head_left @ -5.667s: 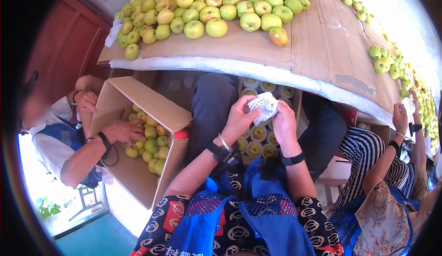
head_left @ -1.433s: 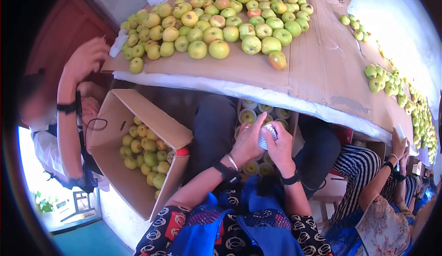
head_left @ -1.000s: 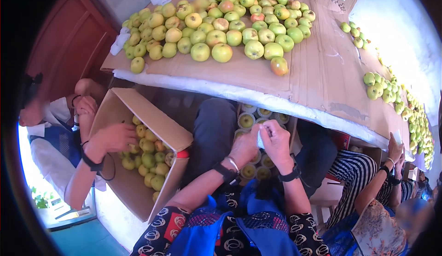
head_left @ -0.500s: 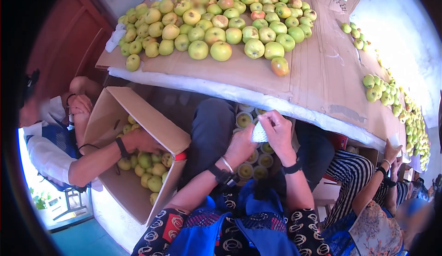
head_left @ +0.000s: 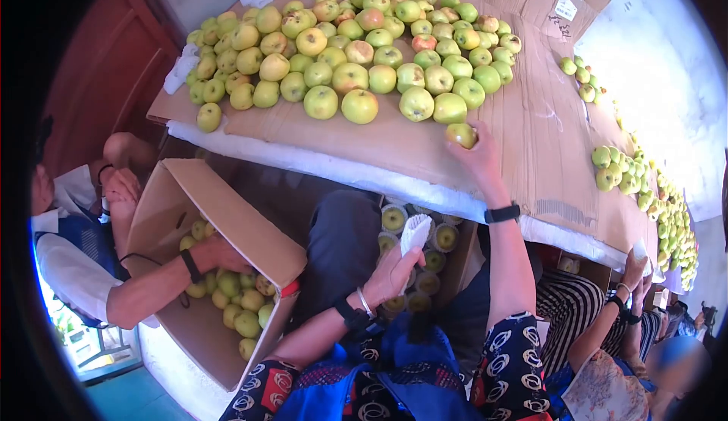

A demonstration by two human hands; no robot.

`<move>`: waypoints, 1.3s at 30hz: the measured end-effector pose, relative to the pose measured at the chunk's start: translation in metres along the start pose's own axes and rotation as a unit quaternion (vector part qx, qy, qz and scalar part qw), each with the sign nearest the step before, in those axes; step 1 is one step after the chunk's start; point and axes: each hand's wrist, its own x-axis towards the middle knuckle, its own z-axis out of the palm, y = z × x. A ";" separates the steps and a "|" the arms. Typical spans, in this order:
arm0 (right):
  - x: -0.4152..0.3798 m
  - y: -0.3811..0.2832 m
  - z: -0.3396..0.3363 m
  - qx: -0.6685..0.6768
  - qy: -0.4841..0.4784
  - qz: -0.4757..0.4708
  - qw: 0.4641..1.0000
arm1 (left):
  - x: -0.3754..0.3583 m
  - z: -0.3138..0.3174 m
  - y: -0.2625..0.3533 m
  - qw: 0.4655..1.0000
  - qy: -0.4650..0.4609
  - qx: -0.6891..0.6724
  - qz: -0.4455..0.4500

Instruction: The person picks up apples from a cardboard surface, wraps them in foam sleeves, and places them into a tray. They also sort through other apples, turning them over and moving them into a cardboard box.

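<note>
My left hand (head_left: 385, 275) is closed on a white foam net sleeve (head_left: 415, 231), whose wide end points up. The sleeve hangs over a box at my knees where several apples (head_left: 446, 237) sit in foam nets. Stretched out to the cardboard-covered table (head_left: 523, 156), my right hand (head_left: 485, 165) has its fingers around a yellow-green apple (head_left: 459, 134) by the near edge. A large heap of loose green and yellowish apples (head_left: 350, 78) lies just behind it, some with brown marks or a red blush.
On my left, a tilted cardboard box (head_left: 235, 201) holds loose apples, and another person's hand (head_left: 216, 254) reaches into it. White foam sleeves (head_left: 182, 68) lie at the table's left edge. To the right, a co-worker's hands (head_left: 635, 273) are at the table edge, near more apples (head_left: 675, 224).
My right hand has left the foam sleeve and moved up to the apple at the table's front. My left hand keeps the sleeve, now upright and opened out.
</note>
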 end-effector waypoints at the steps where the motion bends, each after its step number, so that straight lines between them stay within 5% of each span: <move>1: 0.005 -0.001 -0.002 0.001 -0.003 -0.002 1.000 | 0.002 -0.003 -0.003 0.999 -0.009 0.044 -0.008; 3: 0.010 0.000 -0.012 -0.032 0.073 0.055 0.995 | 0.000 -0.001 0.004 0.999 0.005 0.032 0.001; 10: 0.033 0.010 -0.001 -0.105 0.045 0.032 0.993 | -0.001 0.004 0.010 1.000 0.016 -0.009 0.008; 13: 0.042 0.001 0.004 -0.072 0.066 -0.110 0.989 | 0.001 0.006 0.001 1.000 0.009 -0.005 0.023; 15: 0.043 -0.007 0.006 -0.261 0.000 -0.088 0.961 | 0.002 0.002 0.001 1.000 -0.019 -0.012 -0.008; 20: 0.044 -0.022 0.019 -0.279 0.004 -0.006 0.960 | 0.002 0.003 0.003 0.997 -0.052 -0.009 -0.051; 25: 0.032 -0.017 0.017 -0.255 0.046 -0.057 0.964 | 0.003 0.006 -0.009 0.999 0.015 0.026 0.040; 28: 0.010 -0.025 0.006 -0.132 0.092 -0.115 0.980 | 0.006 0.012 -0.015 0.991 0.061 -0.086 0.080; 30: -0.018 -0.031 -0.004 0.215 0.045 -0.100 0.970 | 0.008 0.013 -0.020 0.986 0.067 -0.103 0.111; 33: -0.060 -0.046 -0.025 0.307 0.006 -0.069 0.949 | 0.009 0.013 -0.024 0.981 0.086 -0.093 0.146; 36: -0.101 -0.053 -0.033 0.422 -0.020 -0.003 0.906 | 0.009 0.014 -0.033 0.982 0.119 -0.045 0.142; 38: -0.122 -0.052 -0.040 0.590 -0.084 0.079 0.799 | 0.012 0.014 -0.040 0.982 0.130 -0.047 0.126; 39: -0.131 -0.051 -0.040 0.587 -0.082 0.058 0.803 | 0.014 0.016 -0.039 0.978 0.143 -0.092 0.122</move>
